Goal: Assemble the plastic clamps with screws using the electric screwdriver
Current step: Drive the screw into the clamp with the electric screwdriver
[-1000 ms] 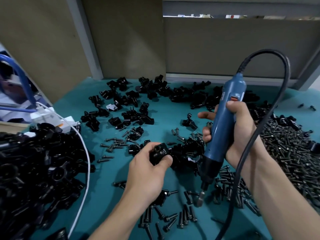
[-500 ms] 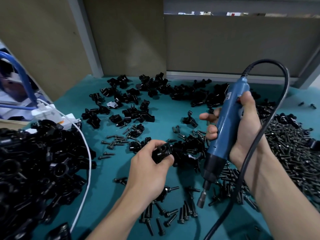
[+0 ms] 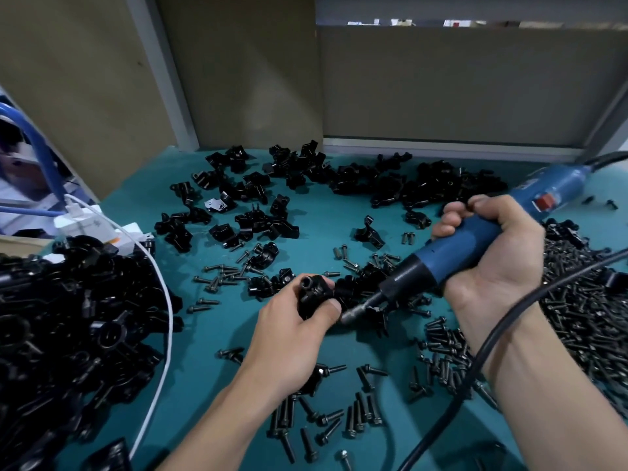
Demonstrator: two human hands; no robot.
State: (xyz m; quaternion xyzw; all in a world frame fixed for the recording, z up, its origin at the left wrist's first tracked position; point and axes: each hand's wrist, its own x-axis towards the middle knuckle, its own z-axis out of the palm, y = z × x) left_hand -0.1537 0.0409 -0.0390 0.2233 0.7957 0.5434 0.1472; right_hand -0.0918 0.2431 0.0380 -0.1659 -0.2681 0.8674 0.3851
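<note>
Head view. The left hand [image 3: 289, 338] grips a black plastic clamp [image 3: 314, 294] above the teal table mat [image 3: 210, 351], thumb and fingers curled round its body, with a round socket of the clamp facing up. The right hand [image 3: 492, 253] wraps fully round the blue electric screwdriver [image 3: 452, 256], which lies steeply tilted, its black nose and bit [image 3: 350, 316] pointing down and left. The bit tip sits just beside the left thumb and the held clamp; whether it touches the clamp cannot be told. The tool's black cable [image 3: 509, 314] runs over the right forearm toward the lower edge. Loose black screws [image 3: 360, 409] lie scattered on the mat below both hands, and a dense heap of screws [image 3: 584, 300] lies to the right. A large pile of clamps [image 3: 68, 321] fills the left side, crossed by a white cable [image 3: 166, 300]. Further clamp parts [image 3: 373, 178] are strewn along the back of the mat.
</note>
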